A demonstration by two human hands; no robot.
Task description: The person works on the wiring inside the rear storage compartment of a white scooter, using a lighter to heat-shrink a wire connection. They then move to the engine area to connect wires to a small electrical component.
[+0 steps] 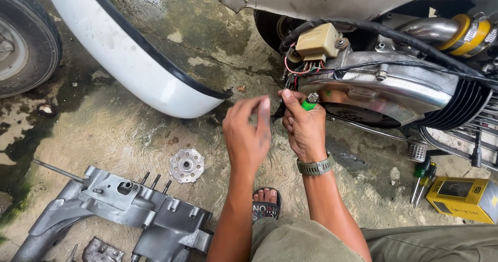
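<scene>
Outdoors, on a rough concrete floor (pixel 129 132), wet and stained, dark with moss-green patches toward the left edge and puddled near the top. Flat daylight, with no hard shadows. Part of a tyre (pixel 26 39) at upper left, a curved white body panel (pixel 135 59) lying beside it. Grey metal casing parts (pixel 135 210) spread at lower left, and a yellow box (pixel 461 197) at lower right.

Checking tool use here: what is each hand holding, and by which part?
Right hand grips a green lighter by its lower body. Left hand holds nothing visible.
</scene>
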